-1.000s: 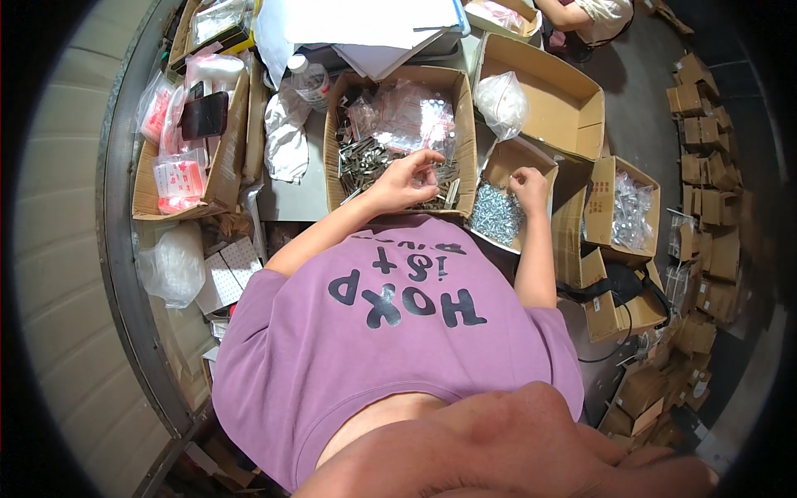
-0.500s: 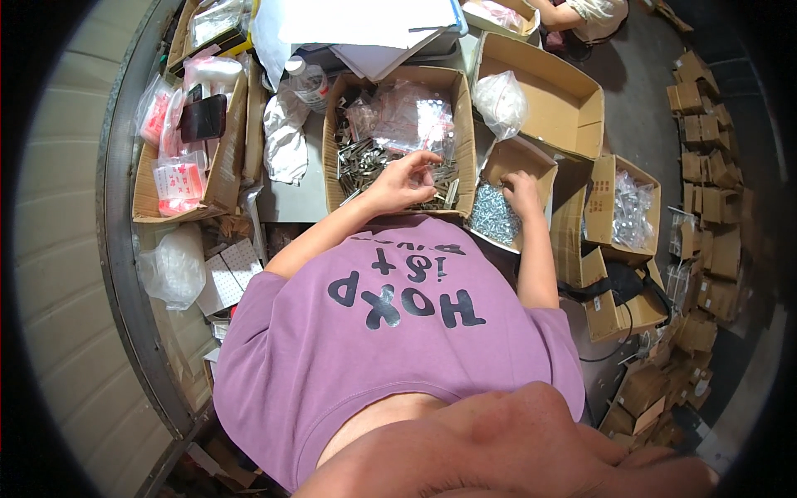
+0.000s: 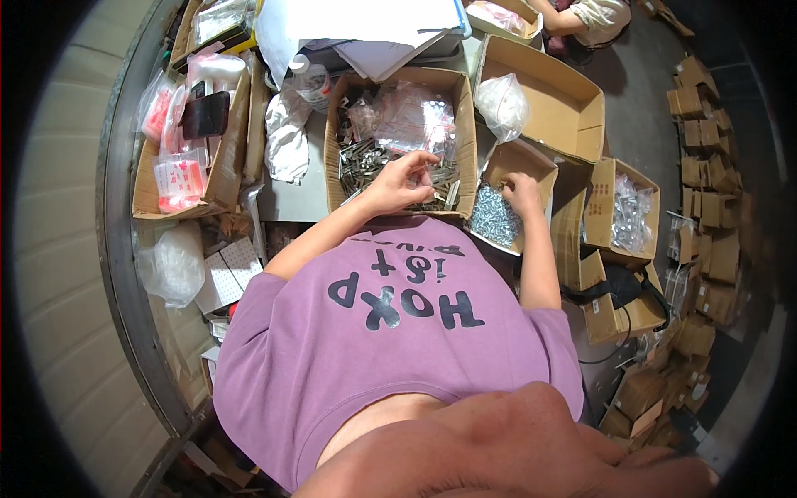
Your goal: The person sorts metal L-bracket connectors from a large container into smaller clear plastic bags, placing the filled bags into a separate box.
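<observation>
My left hand (image 3: 402, 183) is over the near side of a cardboard box (image 3: 334, 166) of small metal strips (image 3: 362, 163). Its fingers curl toward the thumb, with the index finger reaching further out; what they hold, if anything, is too small to make out. Clear plastic bags (image 3: 413, 124) cover the far part of that box. To the right, my right hand (image 3: 523, 197) dips into a smaller carton (image 3: 531, 158) holding a heap of silvery screws (image 3: 493, 217). Its fingers are bent together at the heap's edge, and their tips are hidden.
A large open carton (image 3: 548, 91) with a white plastic bag (image 3: 502, 108) stands behind the screws. Further right, another box (image 3: 604, 199) holds bagged parts. At left, a carton (image 3: 217, 178) carries bagged red items and a phone (image 3: 206, 115). A bottle (image 3: 312, 86) and white cloth (image 3: 286, 141) lie between.
Both hands keep almost the same place and pose. The view has shifted very slightly.
</observation>
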Available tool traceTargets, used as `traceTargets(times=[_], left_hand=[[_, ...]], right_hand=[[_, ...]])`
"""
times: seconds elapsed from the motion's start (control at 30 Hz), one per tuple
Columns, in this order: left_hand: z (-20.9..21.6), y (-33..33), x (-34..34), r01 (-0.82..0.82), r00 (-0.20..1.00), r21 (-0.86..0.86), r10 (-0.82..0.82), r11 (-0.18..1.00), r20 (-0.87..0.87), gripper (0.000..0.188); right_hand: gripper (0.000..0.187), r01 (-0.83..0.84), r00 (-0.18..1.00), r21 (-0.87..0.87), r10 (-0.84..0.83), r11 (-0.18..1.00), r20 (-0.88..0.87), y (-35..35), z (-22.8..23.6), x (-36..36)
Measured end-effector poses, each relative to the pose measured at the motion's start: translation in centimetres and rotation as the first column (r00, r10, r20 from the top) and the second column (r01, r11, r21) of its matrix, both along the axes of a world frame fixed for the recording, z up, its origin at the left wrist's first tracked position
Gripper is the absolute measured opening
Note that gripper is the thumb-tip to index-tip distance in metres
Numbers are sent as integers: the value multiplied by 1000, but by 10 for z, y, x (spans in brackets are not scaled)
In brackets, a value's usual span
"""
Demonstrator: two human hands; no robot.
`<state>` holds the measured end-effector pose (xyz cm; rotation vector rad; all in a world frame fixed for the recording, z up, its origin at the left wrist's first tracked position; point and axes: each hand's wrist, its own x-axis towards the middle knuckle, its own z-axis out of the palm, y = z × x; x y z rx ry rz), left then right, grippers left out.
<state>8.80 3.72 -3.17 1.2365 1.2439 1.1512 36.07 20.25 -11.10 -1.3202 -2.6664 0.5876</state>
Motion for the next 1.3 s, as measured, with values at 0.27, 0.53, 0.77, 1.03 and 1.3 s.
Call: traceTargets(times=[0.27, 0.53, 0.77, 1.03, 1.3], left_hand=[[-1, 1, 2, 0, 1000, 11, 0, 1000, 16, 45], [-1, 3, 3, -3, 1000, 16, 3, 1000, -11, 45], [-1, 6, 13, -23, 1000, 57, 23, 998, 14, 43], [-7, -1, 4, 27, 1000, 29, -28, 999, 9, 45], [1, -1, 1, 36, 998, 30, -37, 999, 41, 45]], right_hand=[[16, -57, 991, 41, 51, 998, 121, 1, 0, -9], [18, 63, 960, -296, -139, 953, -244, 3, 47, -41], [18, -418, 755, -394, 72, 818, -652, -41, 122, -106], [24, 136, 977, 194, -99, 972, -190, 67, 72, -101], [36, 94, 984, 113, -110, 989, 143, 116, 23, -118]])
